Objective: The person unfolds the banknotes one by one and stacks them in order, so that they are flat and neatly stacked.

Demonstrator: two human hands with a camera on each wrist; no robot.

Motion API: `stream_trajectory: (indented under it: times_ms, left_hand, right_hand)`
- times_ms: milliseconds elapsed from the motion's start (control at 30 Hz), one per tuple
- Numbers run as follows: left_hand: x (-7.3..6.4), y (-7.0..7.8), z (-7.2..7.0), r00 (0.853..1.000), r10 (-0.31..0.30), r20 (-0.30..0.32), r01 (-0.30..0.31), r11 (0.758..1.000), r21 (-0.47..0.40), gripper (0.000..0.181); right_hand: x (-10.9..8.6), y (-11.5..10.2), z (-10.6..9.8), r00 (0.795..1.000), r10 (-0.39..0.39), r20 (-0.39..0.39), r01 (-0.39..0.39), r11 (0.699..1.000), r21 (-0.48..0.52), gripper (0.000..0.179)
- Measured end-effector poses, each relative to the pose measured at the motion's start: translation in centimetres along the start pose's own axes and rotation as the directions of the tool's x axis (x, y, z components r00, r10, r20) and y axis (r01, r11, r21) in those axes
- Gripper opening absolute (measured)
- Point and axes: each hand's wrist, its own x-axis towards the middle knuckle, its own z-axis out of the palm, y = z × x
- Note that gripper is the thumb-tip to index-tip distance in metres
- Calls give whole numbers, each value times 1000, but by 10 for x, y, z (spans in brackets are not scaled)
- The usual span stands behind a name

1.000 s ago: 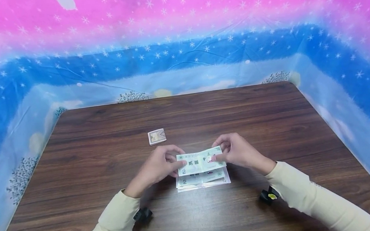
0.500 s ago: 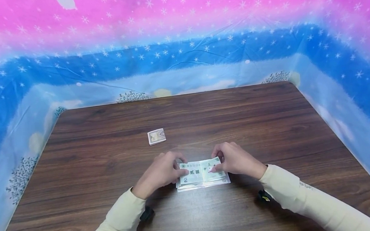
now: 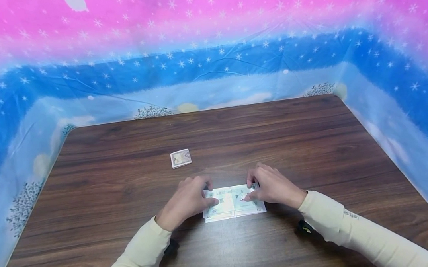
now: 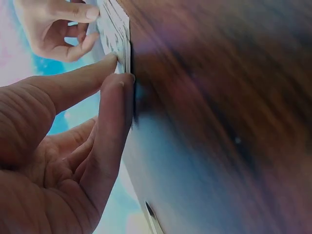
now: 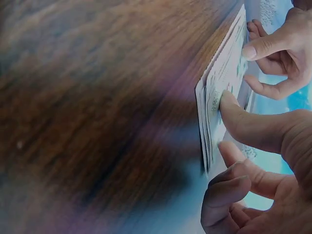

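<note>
A low stack of pale green banknotes [image 3: 229, 208] lies spread flat on the wooden table, a crease down its middle and glare across its face. My left hand [image 3: 189, 198] holds the left end, thumb on top and curled fingers at the edge. At the opposite end my right hand [image 3: 273, 186] does the same, its thumb pressing on the top note. Seen from the right wrist, the stack [image 5: 207, 117] shows several thin layers, with the thumb on its face and a fingertip near its edge.
Beyond the left hand lies a small folded brownish note [image 3: 181, 158] on the dark wooden table [image 3: 289, 138]. A pink and blue cloth with snowflakes [image 3: 182, 63] hangs around the table's far and side edges.
Both hands have come down and toward the body with the top green banknote. It was raised and tilted above the others and now lies flat, lined up on the stack.
</note>
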Motion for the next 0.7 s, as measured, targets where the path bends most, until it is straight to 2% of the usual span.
stream_trajectory:
  times_ms: [167,300,400,467,567,700]
  left_hand:
    - [0,-3,-7,999,5,-50,-8,999,-49,20]
    - [-1,-8,-23,990,-10,-140,-2,996,-85,14]
    - [0,-13,-34,975,25,-219,-31,999,-26,17]
    - [1,-18,-39,970,46,-237,-38,999,40,23]
    - [4,-25,-44,977,38,-210,-10,991,132,32]
    - [9,-32,-44,995,-42,-86,57,982,179,44]
  right_hand:
    - [1,-1,-7,1000,14,11,-14,999,34,31]
    - [3,-2,-17,1000,6,-22,-4,996,90,27]
    - [8,0,-25,999,-11,-52,18,990,137,25]
    - [13,1,-28,998,-4,-57,15,982,190,23]
    - [21,4,-30,999,29,-44,-14,953,303,20]
    - [32,7,-30,995,103,2,-92,878,469,18]
